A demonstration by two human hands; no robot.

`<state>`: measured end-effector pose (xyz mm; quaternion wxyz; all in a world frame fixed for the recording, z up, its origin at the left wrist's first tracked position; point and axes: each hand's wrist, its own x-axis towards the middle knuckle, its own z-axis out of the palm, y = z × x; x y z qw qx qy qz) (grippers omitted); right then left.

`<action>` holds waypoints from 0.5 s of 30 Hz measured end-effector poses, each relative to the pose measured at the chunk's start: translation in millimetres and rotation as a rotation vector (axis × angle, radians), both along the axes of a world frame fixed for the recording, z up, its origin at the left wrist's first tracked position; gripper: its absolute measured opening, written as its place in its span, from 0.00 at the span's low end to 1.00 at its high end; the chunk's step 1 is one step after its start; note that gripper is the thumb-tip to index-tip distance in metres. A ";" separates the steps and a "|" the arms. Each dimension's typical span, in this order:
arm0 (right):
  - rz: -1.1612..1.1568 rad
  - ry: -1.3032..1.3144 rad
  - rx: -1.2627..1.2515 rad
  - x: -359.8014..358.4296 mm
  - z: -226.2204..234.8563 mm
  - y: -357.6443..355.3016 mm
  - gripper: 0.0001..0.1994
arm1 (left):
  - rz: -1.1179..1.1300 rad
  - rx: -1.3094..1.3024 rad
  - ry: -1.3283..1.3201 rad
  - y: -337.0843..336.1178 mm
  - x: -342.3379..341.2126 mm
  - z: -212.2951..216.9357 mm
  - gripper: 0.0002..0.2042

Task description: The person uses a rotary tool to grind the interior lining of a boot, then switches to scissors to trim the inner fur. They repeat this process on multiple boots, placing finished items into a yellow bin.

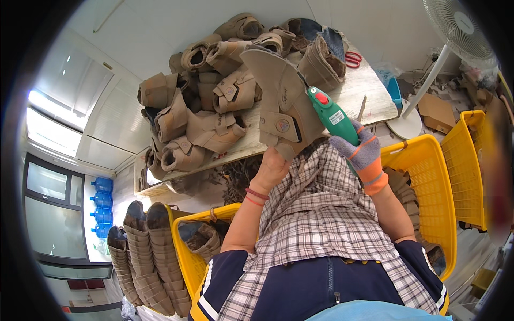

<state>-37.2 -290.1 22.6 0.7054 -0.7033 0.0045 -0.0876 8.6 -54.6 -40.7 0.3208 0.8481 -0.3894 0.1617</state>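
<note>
My bare left hand (274, 167), with red bands at its wrist, is closed on the lower end of a tan boot upper (278, 88). The piece stands upright over my lap, its strap and round badge facing me. In a grey and orange work glove, my right hand (364, 155) is wrapped round a green handheld power tool (336, 119) with a red button (321, 98). Its thin dark tip points up and left at the upper's right edge; whether it touches cannot be made out.
Many tan boot uppers (184, 152) lie heaped on the table (369, 88), near red-handled scissors (353, 59). Yellow baskets (428, 160) flank me, and stacked uppers (166, 257) stand at the left. A white fan (463, 24) rises at the far right. Dark fluffy scraps (241, 184) hang under the table.
</note>
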 end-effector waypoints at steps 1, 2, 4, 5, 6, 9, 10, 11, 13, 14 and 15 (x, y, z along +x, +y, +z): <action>0.000 0.018 -0.011 0.4 0.9 -0.6 0.26 | 0.000 0.050 -0.019 -0.7 -1.7 -0.8 0.17; 0.001 0.007 0.024 2.7 3.0 -1.0 0.25 | -0.016 0.034 -0.008 -2.1 -2.4 -1.2 0.17; 0.002 -0.014 0.092 6.1 7.1 -1.7 0.25 | -0.049 0.001 0.014 -6.0 -5.6 -3.1 0.19; -0.010 0.012 0.091 7.1 11.3 -4.0 0.23 | -0.077 0.005 -0.012 -7.2 -6.3 -1.1 0.21; -0.026 0.001 0.104 10.3 12.0 -7.4 0.23 | -0.089 0.037 -0.027 -6.6 -6.6 1.2 0.21; -0.108 -0.064 0.081 19.8 12.7 -17.0 0.20 | -0.086 -0.538 0.658 -21.1 -9.6 21.0 0.21; -0.122 -0.061 0.111 21.2 11.9 -21.2 0.20 | -0.065 -0.357 0.359 -14.7 1.1 26.9 0.21; -0.130 -0.057 0.147 21.2 9.2 -26.2 0.20 | -0.036 -0.168 0.060 1.0 19.0 39.5 0.21; -0.154 -0.036 0.132 18.0 5.2 -35.9 0.18 | 0.103 -0.190 -0.093 34.9 73.1 48.5 0.21; -0.161 -0.037 0.154 17.5 -0.9 -42.7 0.18 | 0.219 -0.249 -0.153 29.1 91.0 76.5 0.21; -0.175 -0.036 0.171 15.3 -7.6 -50.0 0.18 | 0.332 -0.315 -0.201 22.1 110.1 104.0 0.21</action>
